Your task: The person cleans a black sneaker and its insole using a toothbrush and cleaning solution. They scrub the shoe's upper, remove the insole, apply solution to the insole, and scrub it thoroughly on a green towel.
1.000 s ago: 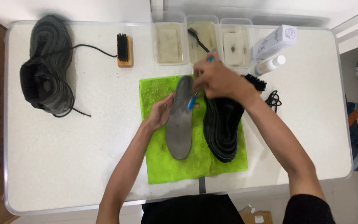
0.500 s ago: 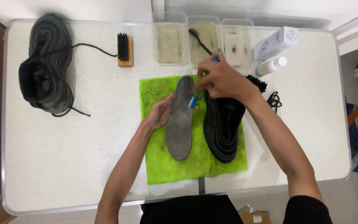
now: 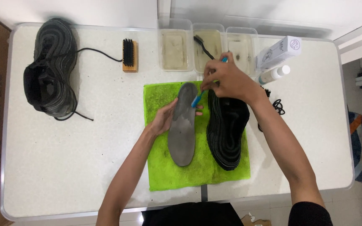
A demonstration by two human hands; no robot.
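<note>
Grey foam insole (image 3: 182, 125) lies on the green microfibre towel (image 3: 164, 167), left hand (image 3: 164, 118) fingers pressed along its edge; right hand (image 3: 227, 79) fingers pinch a blue toothbrush (image 3: 196, 100) onto its upper end.

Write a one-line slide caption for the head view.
Left hand steadies grey insole on green towel; right hand brushes it.

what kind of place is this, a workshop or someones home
Probably a small shoe-cleaning station, home or shop unclear: a white folding table with a green towel, a wooden brush and clear tubs of murky water.
</note>
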